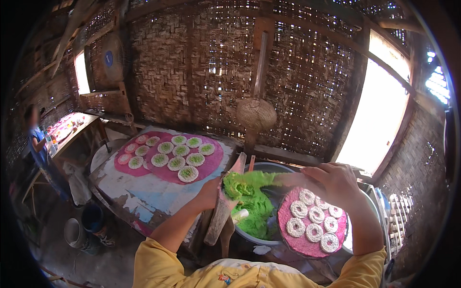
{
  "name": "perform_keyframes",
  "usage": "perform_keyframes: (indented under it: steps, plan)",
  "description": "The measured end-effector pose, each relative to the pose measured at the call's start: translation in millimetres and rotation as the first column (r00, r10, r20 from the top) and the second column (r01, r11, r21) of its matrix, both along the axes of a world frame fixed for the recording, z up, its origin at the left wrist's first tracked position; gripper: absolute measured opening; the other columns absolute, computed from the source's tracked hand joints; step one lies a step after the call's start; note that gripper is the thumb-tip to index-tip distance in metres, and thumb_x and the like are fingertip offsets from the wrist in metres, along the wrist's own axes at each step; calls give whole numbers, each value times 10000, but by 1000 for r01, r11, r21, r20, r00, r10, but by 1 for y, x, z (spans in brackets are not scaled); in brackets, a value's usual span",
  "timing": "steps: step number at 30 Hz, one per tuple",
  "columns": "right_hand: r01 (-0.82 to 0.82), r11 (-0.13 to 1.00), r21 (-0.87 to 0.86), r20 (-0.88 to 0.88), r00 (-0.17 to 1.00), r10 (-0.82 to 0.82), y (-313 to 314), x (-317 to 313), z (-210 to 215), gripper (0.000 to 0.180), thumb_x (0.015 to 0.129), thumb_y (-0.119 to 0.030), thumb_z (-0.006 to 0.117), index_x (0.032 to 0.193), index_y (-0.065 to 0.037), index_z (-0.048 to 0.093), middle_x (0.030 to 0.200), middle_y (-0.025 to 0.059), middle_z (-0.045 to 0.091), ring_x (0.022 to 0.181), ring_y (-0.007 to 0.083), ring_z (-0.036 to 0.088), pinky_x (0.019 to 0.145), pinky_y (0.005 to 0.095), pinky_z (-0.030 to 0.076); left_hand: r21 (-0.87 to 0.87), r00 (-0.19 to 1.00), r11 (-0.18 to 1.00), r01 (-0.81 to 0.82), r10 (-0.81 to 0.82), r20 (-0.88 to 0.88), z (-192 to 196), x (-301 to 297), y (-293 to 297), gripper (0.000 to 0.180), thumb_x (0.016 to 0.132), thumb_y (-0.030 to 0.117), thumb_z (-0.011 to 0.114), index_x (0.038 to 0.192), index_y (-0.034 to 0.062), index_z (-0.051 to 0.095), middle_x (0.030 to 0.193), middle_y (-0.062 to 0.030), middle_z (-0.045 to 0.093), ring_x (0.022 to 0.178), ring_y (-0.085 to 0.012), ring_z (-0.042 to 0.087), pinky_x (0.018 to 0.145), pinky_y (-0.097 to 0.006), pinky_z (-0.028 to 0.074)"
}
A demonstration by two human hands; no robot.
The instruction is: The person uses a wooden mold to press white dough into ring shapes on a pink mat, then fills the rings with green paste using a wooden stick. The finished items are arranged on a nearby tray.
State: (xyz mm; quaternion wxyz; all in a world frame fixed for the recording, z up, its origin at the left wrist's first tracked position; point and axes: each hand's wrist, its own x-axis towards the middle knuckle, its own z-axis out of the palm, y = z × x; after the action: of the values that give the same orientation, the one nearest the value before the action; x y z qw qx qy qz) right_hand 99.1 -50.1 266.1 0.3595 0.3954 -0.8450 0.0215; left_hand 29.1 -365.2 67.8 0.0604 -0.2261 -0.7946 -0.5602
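Observation:
My right hand (338, 181) is closed around a flat brown tool (293, 180), blurred, its far end coated in bright green paste. It reaches over a wide grey basin (249, 236) that holds a mass of green, sticky dough (257, 213). At the basin's left edge, my left hand (210, 193) is beside a clump of green dough (235, 186); a slanting wooden piece (222, 216) partly covers it and its fingers are hidden. Below my right hand lies a round pink mat (283, 221) bearing several white rings (316, 214) of grainy dough. A white cylinder (240, 215) leans in the basin.
On the worn table (163, 201) to the left, pink sheets (218, 163) carry several white discs with green centres (180, 150). Two buckets (92, 217) stand on the floor. A person (41, 144) is at a far-left bench (79, 129). A woven wall (192, 72) rises behind.

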Motion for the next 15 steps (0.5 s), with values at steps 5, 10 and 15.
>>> perform_keyframes:
  steps: [5, 10, 15]
  plan:
    - [174, 934, 312, 491, 812, -315, -2, -1, 6, 378, 914, -418, 432, 833, -116, 644, 583, 110, 574, 587, 303, 601, 580, 432, 490, -4, 994, 994, -105, 105, 32, 25, 17, 19, 508, 705, 302, 734, 1116, 48, 576, 1068, -118, 607, 973, -220, 597, 823, -338, 483]
    - [137, 919, 369, 539, 775, -331, -20, -2, 10, 392, 915, -425, 410, 804, -148, 665, 642, 107, 615, 627, 304, 619, 605, 424, 502, -422, 963, 879, -222, 131, -235, 59, 47, 32, 552, 635, 355, 729, 1122, 126, 609, 1073, -184, 579, 982, -355, 572, 826, -405, 478]
    - [128, 915, 384, 443, 843, -304, -53, 1, -17, 379, 904, -397, 427, 843, -115, 674, 726, 92, 650, 678, 283, 646, 630, 412, 516, -362, 954, 903, -231, 137, -268, 64, 49, 38, 548, 636, 367, 729, 1123, 144, 614, 1065, -183, 576, 967, -351, 569, 831, -411, 476]
